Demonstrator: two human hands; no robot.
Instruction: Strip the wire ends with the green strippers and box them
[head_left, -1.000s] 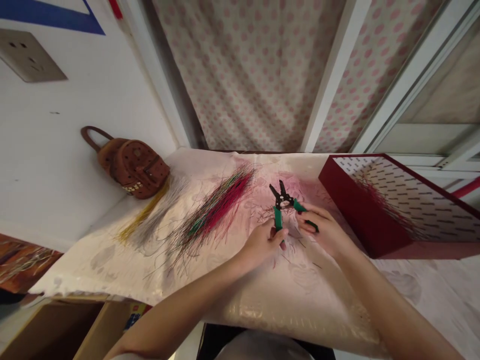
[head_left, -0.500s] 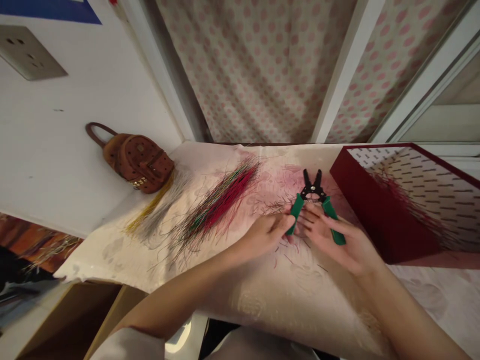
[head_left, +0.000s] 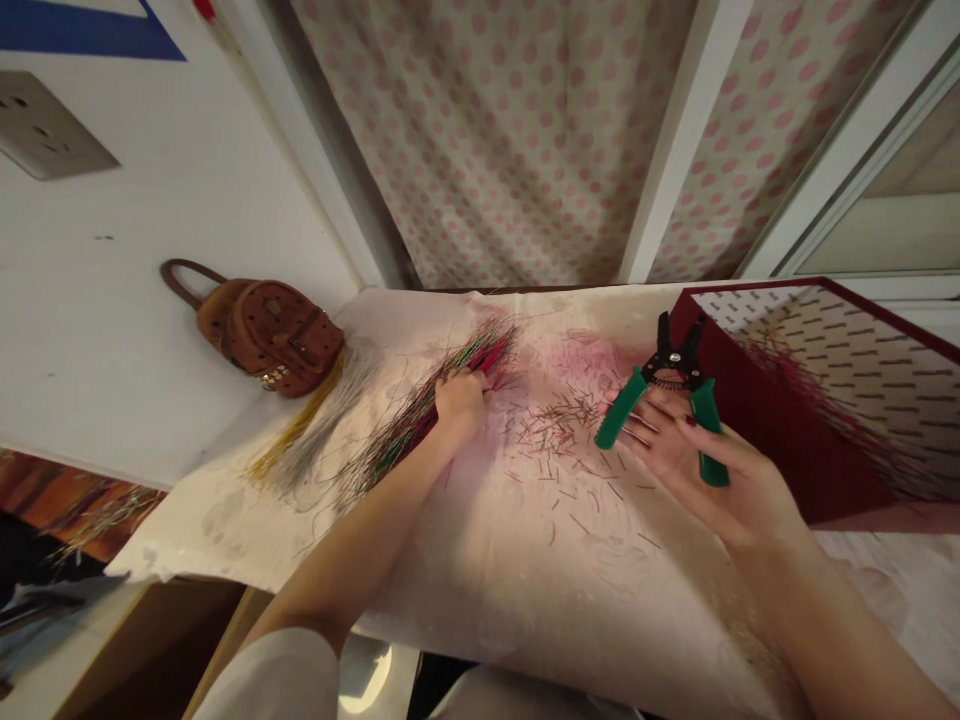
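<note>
My left hand (head_left: 459, 405) rests on a bundle of thin red, green and dark wires (head_left: 405, 440), its fingers curled at the red strands; what they pinch is too small to tell. My right hand (head_left: 694, 460) is palm up with the green-handled wire stripper (head_left: 673, 385) lying across its fingers, thumb against one handle, black jaws apart and pointing away. Between my hands, short red and dark wire pieces (head_left: 559, 425) are scattered on the cloth-covered table (head_left: 510, 570).
A red box (head_left: 750, 430) with wires inside stands at the right. At the left are a brown small backpack (head_left: 274, 335) and yellow and grey strands (head_left: 315, 425). A polka-dot curtain (head_left: 525, 140) hangs behind the table.
My left hand has moved left, away from the stripper, onto the wire bundle. My right hand has shifted right with the stripper. More of the scattered pieces shows.
</note>
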